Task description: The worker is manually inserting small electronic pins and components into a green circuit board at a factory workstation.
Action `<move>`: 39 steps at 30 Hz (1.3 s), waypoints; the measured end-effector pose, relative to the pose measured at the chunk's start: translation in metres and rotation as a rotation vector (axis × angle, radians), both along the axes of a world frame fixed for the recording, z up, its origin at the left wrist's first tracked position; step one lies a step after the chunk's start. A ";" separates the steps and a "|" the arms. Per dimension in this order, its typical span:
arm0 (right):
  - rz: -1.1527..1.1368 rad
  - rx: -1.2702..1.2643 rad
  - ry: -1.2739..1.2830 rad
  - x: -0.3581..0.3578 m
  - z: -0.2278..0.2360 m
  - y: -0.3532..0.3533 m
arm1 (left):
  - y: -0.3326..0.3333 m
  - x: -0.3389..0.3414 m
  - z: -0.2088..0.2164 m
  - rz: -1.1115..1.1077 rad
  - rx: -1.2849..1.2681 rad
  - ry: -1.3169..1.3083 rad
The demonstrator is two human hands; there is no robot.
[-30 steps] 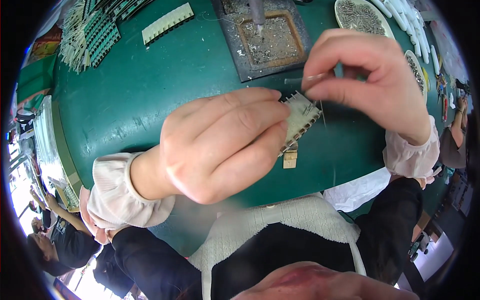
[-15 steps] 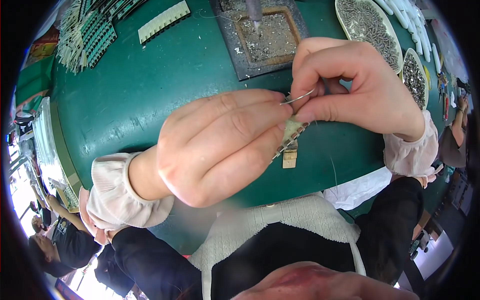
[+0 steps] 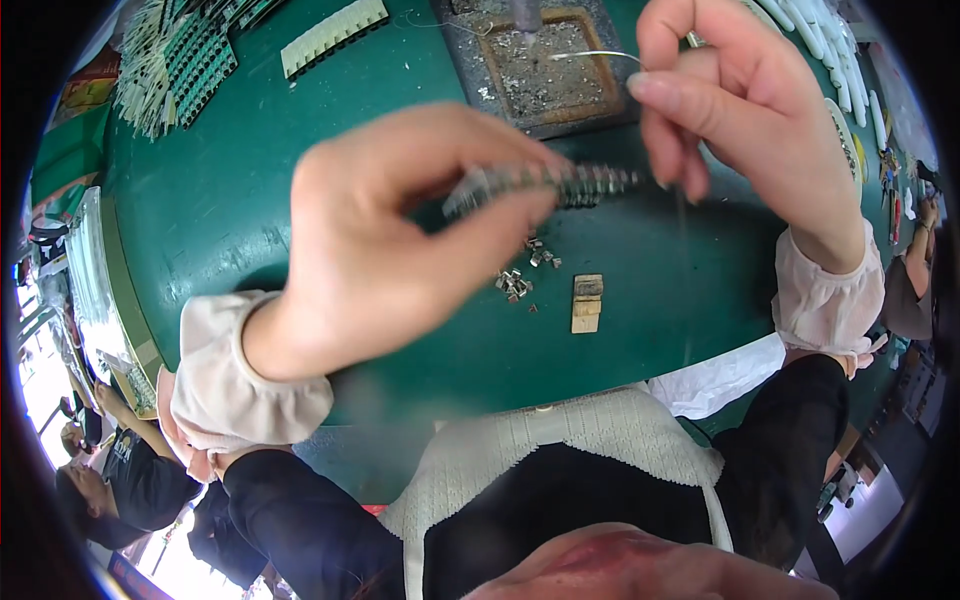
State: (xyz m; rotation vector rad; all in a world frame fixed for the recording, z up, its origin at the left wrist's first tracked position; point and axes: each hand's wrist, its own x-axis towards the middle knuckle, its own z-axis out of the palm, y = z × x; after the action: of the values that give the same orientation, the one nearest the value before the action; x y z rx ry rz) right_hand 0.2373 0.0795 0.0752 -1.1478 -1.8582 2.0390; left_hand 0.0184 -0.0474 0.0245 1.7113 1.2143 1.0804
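Note:
My left hand point(image 3: 385, 235) holds a narrow circuit-board strip point(image 3: 600, 181) between thumb and fingers. The strip is blurred by motion, with a row of small metal parts along its edge. Up and to the right, apart from the strip, my right hand point(image 3: 755, 115) pinches a thin silvery wire point(image 3: 600, 53) between thumb and forefinger; its other fingers curl loosely. Below the strip, small metal clips point(image 3: 514, 286) lie in a loose heap. A small wooden block point(image 3: 587, 304) stands to their right.
At the back, a dark tray point(image 3: 555, 118) of grey crumbs sits under a metal rod point(image 3: 526, 14). A pale strip point(image 3: 333, 38) and a stack of green circuit boards point(image 3: 200, 62) lie at far left. White tubes point(image 3: 830, 50) lie at far right. The green table point(image 3: 230, 220) has a near edge.
My hands have moved apart. The left has turned over with the strip, showing its edge; the right has risen toward the tray with the wire. The heap of clips is now uncovered.

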 end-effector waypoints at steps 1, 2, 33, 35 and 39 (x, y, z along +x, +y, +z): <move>-0.112 -0.100 -0.270 -0.006 0.017 -0.004 | 0.003 0.005 0.006 0.111 -0.219 -0.098; -0.112 -0.102 -0.269 -0.007 0.023 -0.003 | 0.008 0.003 0.007 0.183 -0.426 -0.266; -0.016 0.670 0.110 -0.002 -0.027 -0.015 | 0.018 -0.033 0.001 0.155 -0.506 -0.688; 0.023 0.657 0.092 -0.001 -0.026 -0.014 | 0.018 -0.034 0.000 0.157 -0.505 -0.694; -0.023 0.568 0.136 -0.003 -0.027 -0.016 | 0.017 -0.031 0.002 0.166 -0.511 -0.683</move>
State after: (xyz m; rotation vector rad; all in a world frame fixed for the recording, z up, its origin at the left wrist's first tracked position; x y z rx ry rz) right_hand 0.2344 0.0637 0.0485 -0.8436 -2.1323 1.3828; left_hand -0.0123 -0.0308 0.0265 0.7675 1.0609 1.1855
